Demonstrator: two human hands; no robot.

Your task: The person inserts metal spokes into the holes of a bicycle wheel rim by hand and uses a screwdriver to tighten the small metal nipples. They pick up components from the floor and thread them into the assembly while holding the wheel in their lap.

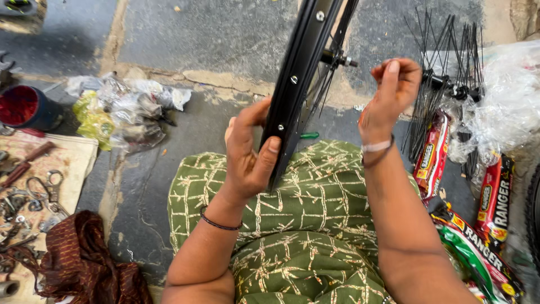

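**A:** What surface and surroundings does the head camera show?

**B:** A grey stone floor [225, 34] with cracked joints. The person sits on it, lap covered in green patterned cloth [304, 225]. At left lie a mat of metal tools [34, 186], a maroon cloth [84, 264], a dark cup with a red inside [25, 107] and crumpled plastic bags [121, 110].

**A:** Any packages?

**B:** At right, long narrow red and green printed packets [478, 247] lie near a clear plastic bag [506, 101]. A bundle of thin black spokes [450, 67] stands just beside them.

**A:** Where is the wheel rim?

**B:** A black wheel rim [298, 84] stands edge-on above the lap, its long line running from top centre down, leaning slightly left. Spokes and a hub axle show on its right.

**A:** And the hands?

**B:** The left hand [247, 152] grips the rim's lower edge, thumb across it. The right hand [394, 90] hovers right of the rim, fingers curled; whether it pinches anything is unclear.
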